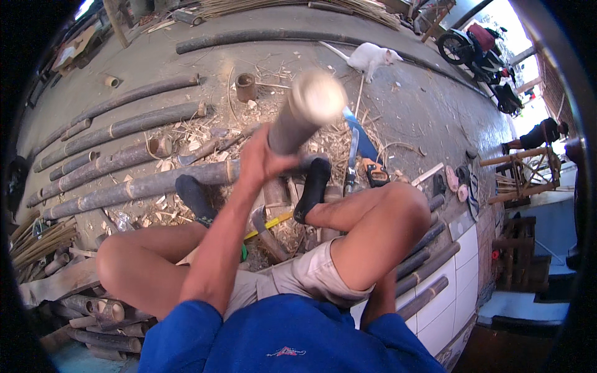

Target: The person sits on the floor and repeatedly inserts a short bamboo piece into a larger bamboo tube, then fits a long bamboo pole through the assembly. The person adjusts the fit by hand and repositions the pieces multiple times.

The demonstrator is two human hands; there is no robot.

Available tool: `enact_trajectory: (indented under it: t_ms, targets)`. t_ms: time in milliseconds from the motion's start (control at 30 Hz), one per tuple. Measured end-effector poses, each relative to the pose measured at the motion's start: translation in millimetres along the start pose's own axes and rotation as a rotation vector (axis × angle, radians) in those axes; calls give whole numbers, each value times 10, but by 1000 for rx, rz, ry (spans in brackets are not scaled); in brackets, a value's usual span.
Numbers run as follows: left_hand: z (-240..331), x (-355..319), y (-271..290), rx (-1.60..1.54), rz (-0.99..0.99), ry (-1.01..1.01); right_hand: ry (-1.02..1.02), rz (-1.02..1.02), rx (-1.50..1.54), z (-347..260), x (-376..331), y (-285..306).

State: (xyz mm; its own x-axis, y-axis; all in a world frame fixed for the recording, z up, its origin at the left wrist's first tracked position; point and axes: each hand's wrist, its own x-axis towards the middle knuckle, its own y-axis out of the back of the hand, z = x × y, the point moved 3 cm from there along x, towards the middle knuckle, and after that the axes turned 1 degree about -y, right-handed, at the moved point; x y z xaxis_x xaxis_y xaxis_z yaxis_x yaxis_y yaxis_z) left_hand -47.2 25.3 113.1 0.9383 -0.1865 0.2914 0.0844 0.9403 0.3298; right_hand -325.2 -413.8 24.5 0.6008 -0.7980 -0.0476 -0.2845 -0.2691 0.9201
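Above shaving-strewn floor (429, 109), clasping tube (292, 128) mid-frame in left grip (261, 156), likely against slipping. Cannot tell hidden right grip's state.

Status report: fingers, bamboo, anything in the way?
Left fingers around raised bamboo. Right fingers hidden behind right leg. Nothing visibly blocking; saw and shavings lie below.

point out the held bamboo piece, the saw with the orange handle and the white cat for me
bamboo piece (295, 127), head view, on its dark side wall
saw (368, 148), head view, on its blue blade
white cat (369, 58), head view, on its body
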Motion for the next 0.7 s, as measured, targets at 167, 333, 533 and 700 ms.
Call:
enact_trajectory:
  t_ms: [167,333,533,700]
  targets:
    - [-5,632,93,-149,-181,153,436,422,659,-1512,292,1801]
    - [-53,697,95,-54,-173,159,656,407,1064,-2869,-442,2491]
    - [-54,670,77,-25,-128,165,601,154,951,-3440,-537,2176]
    - [-19,634,66,5,-110,152,541,322,1286,-3570,-440,2181]
